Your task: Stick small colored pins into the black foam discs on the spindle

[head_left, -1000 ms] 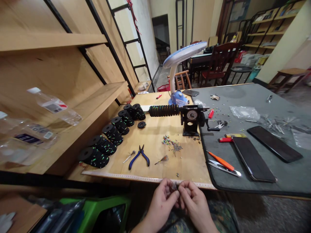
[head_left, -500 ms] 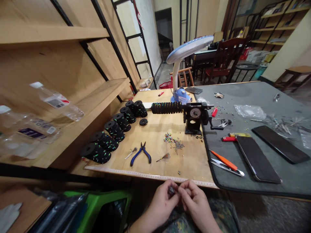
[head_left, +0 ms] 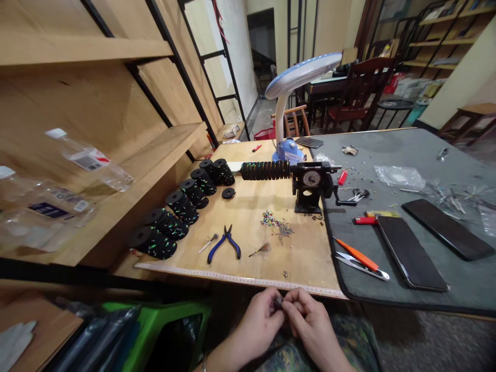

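Note:
My left hand and my right hand meet above my lap, just off the table's front edge. Their fingertips are pinched together around something small and dark, mostly hidden by the fingers, so its kind cannot be made out. Beyond them on the wooden table lie blue-handled pliers, a small feathery tuft, a thin stick with a dark tip, a heap of coloured beads and a pile of small metal pins. A tiny metal piece lies nearest my hands.
Black foam spools line the left side. A hand-cranked winder holds more spools on its shaft, before a desk lamp. On the grey mat lie phones, an orange-handled tool and thread snips. A ruler strip edges the table.
Both hands stay together in nearly the same place, with slight finger movement around the small dark thing. The objects on the table have not moved.

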